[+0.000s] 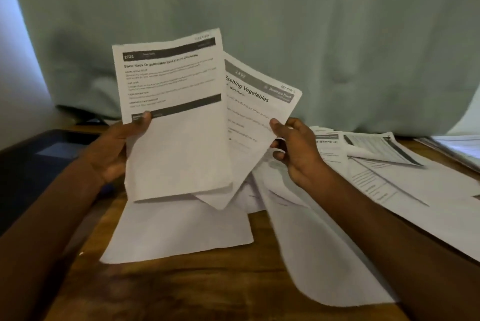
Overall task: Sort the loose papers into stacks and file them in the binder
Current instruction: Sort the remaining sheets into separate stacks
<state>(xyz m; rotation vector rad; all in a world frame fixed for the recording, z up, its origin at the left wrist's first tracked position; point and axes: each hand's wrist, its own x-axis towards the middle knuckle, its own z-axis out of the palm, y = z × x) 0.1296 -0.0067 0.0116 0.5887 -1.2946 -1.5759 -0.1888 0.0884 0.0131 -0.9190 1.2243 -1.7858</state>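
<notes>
My left hand (117,146) grips the left edge of a printed sheet headed "Shoe Rack Organization" (176,123), held upright above the wooden table (181,281). Behind it, tilted to the right, is a second sheet headed "Washing Vegetables" (254,118). My right hand (293,144) pinches that sheet's right edge between thumb and fingers. More sheets seem to be tucked behind the front one, with edges showing at the bottom. Loose white papers (181,232) lie flat on the table under both hands.
A spread of printed papers (384,164) covers the table's right side, one curling over the front (324,255). A dark flat object (39,164), perhaps the binder, lies at the left. A grey-green curtain (259,22) hangs behind the table.
</notes>
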